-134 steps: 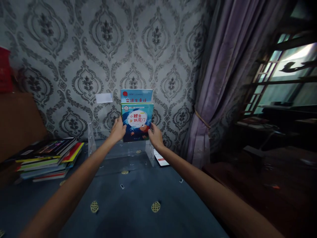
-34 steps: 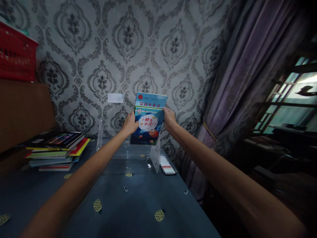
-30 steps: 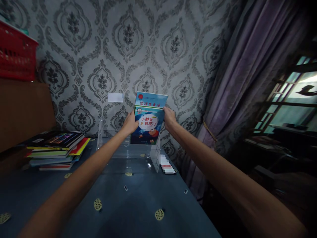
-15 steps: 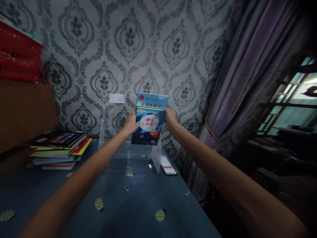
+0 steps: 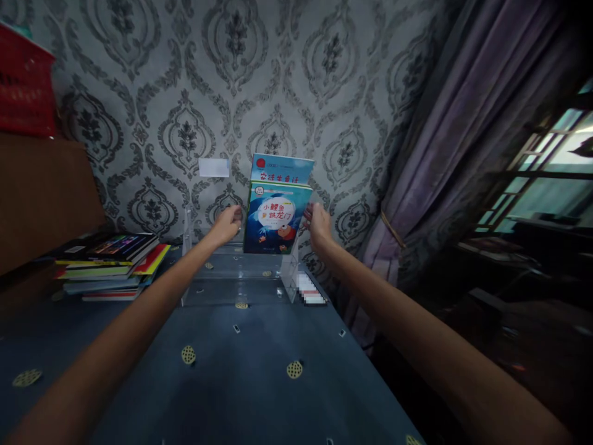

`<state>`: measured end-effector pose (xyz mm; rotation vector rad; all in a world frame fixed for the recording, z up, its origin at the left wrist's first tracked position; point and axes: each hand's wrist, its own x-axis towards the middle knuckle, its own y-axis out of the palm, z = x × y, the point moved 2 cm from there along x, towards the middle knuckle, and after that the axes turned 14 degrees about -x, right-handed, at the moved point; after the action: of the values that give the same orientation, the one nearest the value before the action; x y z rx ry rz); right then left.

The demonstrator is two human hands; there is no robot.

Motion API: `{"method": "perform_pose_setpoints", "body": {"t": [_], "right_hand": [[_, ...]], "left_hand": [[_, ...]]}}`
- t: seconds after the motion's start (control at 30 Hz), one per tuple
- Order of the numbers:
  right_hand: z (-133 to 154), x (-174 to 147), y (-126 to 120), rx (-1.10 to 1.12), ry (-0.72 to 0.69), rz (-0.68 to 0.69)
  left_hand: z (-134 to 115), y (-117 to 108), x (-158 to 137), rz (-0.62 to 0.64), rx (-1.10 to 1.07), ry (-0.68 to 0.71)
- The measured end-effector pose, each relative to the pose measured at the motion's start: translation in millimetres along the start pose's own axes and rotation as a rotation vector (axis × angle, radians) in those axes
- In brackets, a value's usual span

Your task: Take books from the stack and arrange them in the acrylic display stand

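A dark blue children's book (image 5: 278, 219) with a fish on its cover stands upright on a clear acrylic book stand (image 5: 288, 275). Behind it rises a taller light blue book (image 5: 282, 168), its upper part showing. To the left of the books is my left hand (image 5: 227, 224), fingers loosely bent and apart, holding nothing, with a gap between it and the cover. My right hand (image 5: 319, 224) is beside the books' right edge, its fingers parted and empty.
A pile of books (image 5: 111, 266) lies on the left of the blue patterned tablecloth (image 5: 236, 383). A phone-like object (image 5: 311, 290) rests right of the stand. A red basket (image 5: 25, 86) sits on a brown box (image 5: 46, 198). A purple curtain (image 5: 417, 173) hangs at right.
Both hands have let go of the books and moved slightly outward from their sides. The books stay standing on the stand. The view has tilted down a little.
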<state>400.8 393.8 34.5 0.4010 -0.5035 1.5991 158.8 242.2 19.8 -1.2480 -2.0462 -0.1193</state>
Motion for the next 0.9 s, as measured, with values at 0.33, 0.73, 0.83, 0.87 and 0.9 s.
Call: {"method": "perform_pose_setpoints", "body": {"t": [0.33,0.73,0.83,0.87,0.9], "right_hand": [[-53,-93,-20,-0.025,0.117,0.027],[-82,-239,1,0.009,0.157,0.397],[-84,-265,14,0.019,0.198,0.548],[-83,-272,17,0.01,0.201,0.579],[-82,-278,20,-0.007,0.19,0.61]], "left_hand": [[17,-5,-50,0.004,0.133,-0.023],[-12,26,-148,0.038,0.216,0.177],[-6,36,-194,0.133,0.214,0.099],[-1,38,-209,0.158,0.218,0.078],[4,39,-224,0.18,0.226,0.047]]}}
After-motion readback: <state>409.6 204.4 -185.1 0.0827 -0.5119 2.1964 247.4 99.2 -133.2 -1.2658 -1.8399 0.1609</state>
